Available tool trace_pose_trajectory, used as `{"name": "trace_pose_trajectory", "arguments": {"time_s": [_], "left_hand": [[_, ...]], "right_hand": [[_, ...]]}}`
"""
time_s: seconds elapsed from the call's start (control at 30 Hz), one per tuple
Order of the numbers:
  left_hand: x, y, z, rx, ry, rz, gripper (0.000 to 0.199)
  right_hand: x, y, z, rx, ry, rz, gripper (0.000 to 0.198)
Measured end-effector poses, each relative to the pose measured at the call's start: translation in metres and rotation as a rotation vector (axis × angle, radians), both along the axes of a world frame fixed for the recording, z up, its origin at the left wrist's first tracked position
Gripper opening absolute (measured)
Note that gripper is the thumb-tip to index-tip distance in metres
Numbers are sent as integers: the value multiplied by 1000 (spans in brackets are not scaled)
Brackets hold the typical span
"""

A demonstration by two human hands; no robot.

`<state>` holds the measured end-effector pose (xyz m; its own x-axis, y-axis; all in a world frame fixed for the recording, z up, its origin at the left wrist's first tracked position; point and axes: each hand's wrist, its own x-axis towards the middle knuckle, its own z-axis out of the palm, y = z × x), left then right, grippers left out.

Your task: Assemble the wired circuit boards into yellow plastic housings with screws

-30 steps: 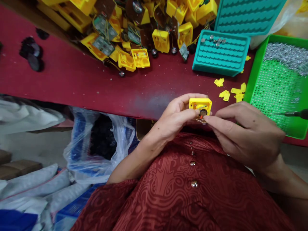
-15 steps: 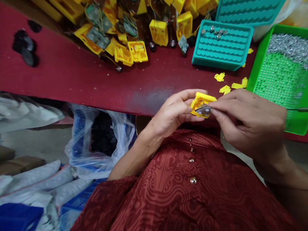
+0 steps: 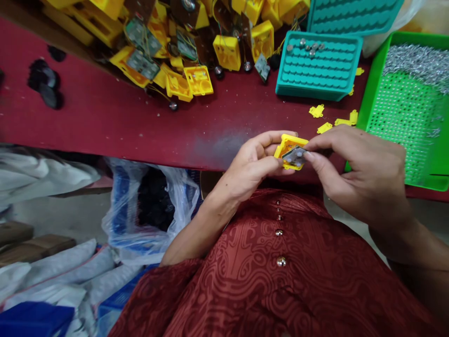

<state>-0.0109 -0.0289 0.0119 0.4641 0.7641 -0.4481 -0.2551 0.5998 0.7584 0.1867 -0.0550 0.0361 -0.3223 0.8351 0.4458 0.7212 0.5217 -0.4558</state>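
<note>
My left hand (image 3: pixel 254 159) is wrapped around a small yellow plastic casing (image 3: pixel 288 140), its open side facing up. A grey-green circuit board (image 3: pixel 293 157) with whitish pads lies tilted in the casing's opening. My left thumb presses by the board's left edge. With thumb and forefinger, my right hand (image 3: pixel 358 173) pinches the board's right corner. Whether wires run beneath the board is hidden. Both hands are just past the table's near edge, in front of my body.
Yellow casings (image 3: pixel 227 52) with boards and wires are piled at the back. Teal trays (image 3: pixel 317 65) hold small round metal cells. Yellow flat pieces (image 3: pixel 316 111) lie near a green basket (image 3: pixel 372 100) of metal screws (image 3: pixel 417 63). A plastic-lined blue crate (image 3: pixel 121 201) stands below, left.
The circuit board has turned and now lies flatter across the casing's opening. My left thumb has come onto its edge. The whole view has shifted slightly.
</note>
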Motion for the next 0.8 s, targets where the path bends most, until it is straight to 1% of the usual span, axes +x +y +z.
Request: {"name": "trace_pose_trajectory", "arguments": {"time_s": [0.27, 0.4, 0.47, 0.57, 0.7, 0.8], "left_hand": [[5, 1, -5, 10, -7, 20, 45], [8, 2, -6, 8, 22, 41, 45], [8, 2, -6, 3, 28, 27, 47], [7, 2, -5, 7, 38, -6, 49], [7, 2, -5, 42, 51, -18, 49], [8, 1, -5, 55, 63, -22, 48]], "right_hand": [[0, 2, -3, 28, 21, 44, 10], [0, 2, -2, 3, 2, 55, 11], [1, 3, -1, -29, -19, 45, 13], [4, 6, -1, -56, -41, 68, 14], [9, 12, -2, -60, -52, 120, 11], [12, 16, -3, -57, -91, 138, 13]]}}
